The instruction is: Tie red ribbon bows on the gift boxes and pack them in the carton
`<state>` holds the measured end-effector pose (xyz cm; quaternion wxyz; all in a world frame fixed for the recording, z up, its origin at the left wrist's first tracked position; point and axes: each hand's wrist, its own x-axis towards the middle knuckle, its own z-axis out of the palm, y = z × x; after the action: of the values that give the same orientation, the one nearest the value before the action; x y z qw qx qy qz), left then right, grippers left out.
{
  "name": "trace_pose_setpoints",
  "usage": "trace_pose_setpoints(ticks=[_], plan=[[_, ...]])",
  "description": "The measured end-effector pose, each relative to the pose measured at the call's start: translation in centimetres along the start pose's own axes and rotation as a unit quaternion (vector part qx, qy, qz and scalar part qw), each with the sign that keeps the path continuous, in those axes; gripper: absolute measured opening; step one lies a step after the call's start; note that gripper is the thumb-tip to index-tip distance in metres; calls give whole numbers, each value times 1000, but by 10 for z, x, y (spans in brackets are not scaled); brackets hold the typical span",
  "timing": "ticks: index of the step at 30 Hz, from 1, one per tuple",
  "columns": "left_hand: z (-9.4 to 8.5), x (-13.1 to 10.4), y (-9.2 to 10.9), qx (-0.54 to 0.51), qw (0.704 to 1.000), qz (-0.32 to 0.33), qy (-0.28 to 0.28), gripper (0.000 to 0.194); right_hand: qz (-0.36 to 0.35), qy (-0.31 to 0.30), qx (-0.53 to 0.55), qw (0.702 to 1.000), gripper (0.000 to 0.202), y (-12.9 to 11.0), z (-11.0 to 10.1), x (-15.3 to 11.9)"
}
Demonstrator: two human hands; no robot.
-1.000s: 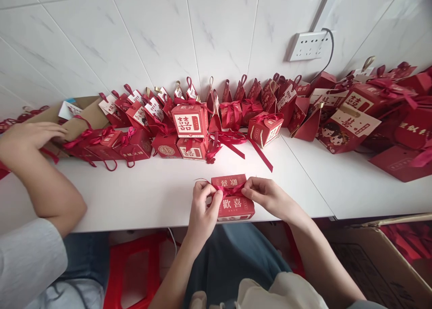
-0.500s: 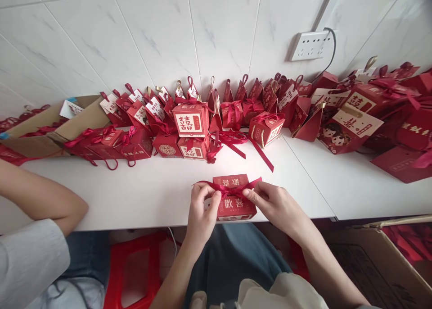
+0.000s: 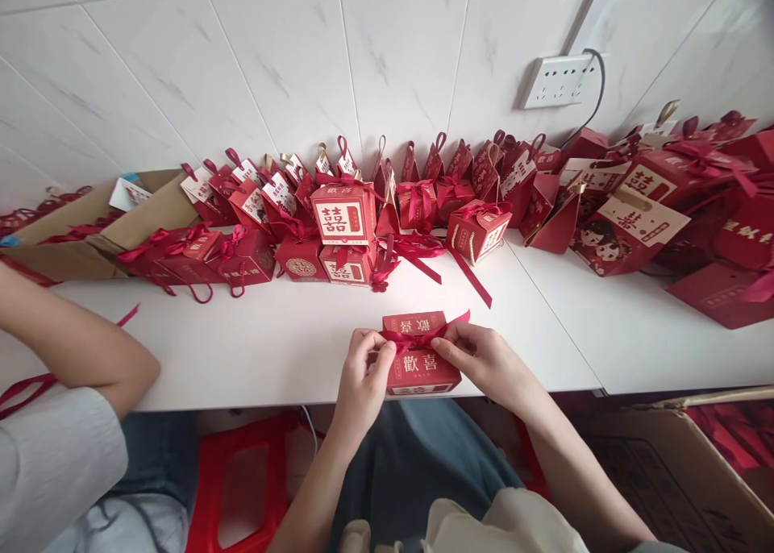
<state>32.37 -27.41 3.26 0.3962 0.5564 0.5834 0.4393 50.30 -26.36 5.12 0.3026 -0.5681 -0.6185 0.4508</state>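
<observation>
A red gift box [image 3: 422, 374] with pale Chinese lettering sits at the front edge of the white table, directly before me. Across its top runs a dark red ribbon [image 3: 417, 341], looped into a bow. My left hand [image 3: 367, 369] pinches the left side of the bow between thumb and fingers. On the other side my right hand [image 3: 484, 359] pinches the right loop, and a ribbon end sticks up beyond it. The fingertips hide part of the knot.
Finished-looking red boxes [image 3: 344, 214] are stacked and lined up along the wall, with loose ribbon [image 3: 423, 251] before them. At left rests another person's arm [image 3: 78, 335]. A carton [image 3: 683, 464] of red pieces stands lower right; a socket strip [image 3: 556, 83] is on the wall.
The left part of the bow has drawn in toward my left fingers, and my right fingers have shifted slightly inward. At far left, a red ribbon now shows around the other person's arm.
</observation>
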Motion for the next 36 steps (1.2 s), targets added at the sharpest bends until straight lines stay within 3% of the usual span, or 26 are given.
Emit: trace_pose_setpoints(ticks=[6, 12, 28, 34, 36], plan=[[-3, 5, -7, -57, 996, -14, -67, 28, 6, -67, 187, 980, 45, 15, -5, 14], [-3, 6, -10, -38, 997, 18, -67, 27, 21, -89, 264, 960, 45, 22, -5, 17], [0, 1, -8, 76, 995, 68, 0, 23, 11, -106, 266, 958, 41, 28, -8, 20], [-4, -2, -10, 21, 999, 10, -32, 21, -7, -104, 189, 976, 44, 24, -16, 19], [-4, -7, -9, -28, 998, -28, -53, 18, -20, -60, 164, 984, 42, 25, -19, 19]])
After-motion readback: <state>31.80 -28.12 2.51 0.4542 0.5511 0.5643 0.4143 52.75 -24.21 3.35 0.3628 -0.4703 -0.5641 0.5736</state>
